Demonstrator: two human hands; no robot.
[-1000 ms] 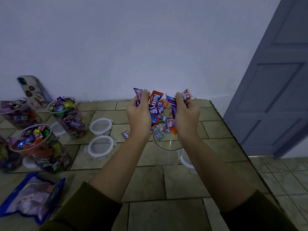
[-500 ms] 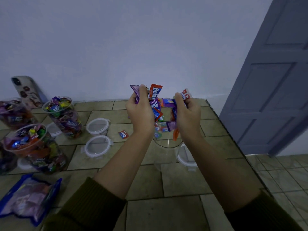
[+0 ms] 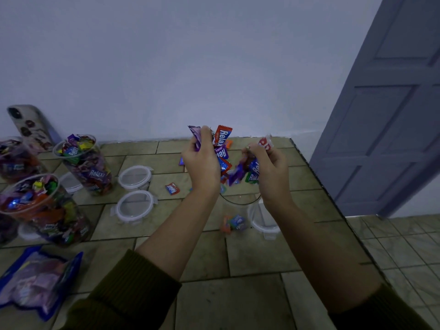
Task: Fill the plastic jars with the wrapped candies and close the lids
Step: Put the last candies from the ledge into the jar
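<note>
1. Looking down from the head view, both hands are raised side by side above the tiled tabletop (image 3: 250, 258), near its far right corner.
2. The left hand (image 3: 202, 163) is curled around a bunch of wrapped candies (image 3: 222, 139); red and purple wrappers stick up above its fingers.
3. The right hand (image 3: 269, 170) is also clenched on part of the same bunch, with purple, blue and green wrappers hanging from its palm side and a red-and-white one poking out above the thumb.
4. Just below the gap between the hands stands the clear jar (image 3: 229, 208), open-topped, with only a few candies lying on its bottom.
5. A white lid (image 3: 264, 226) lies on the tabletop touching or just beside that jar, under the right wrist.
6. One loose candy (image 3: 172, 188) lies left of the left wrist.
7. Further left lie two more lids (image 3: 135, 206), then filled jars (image 3: 83, 163) without lids, and a blue candy bag (image 3: 35, 282) at the near left edge.
</note>
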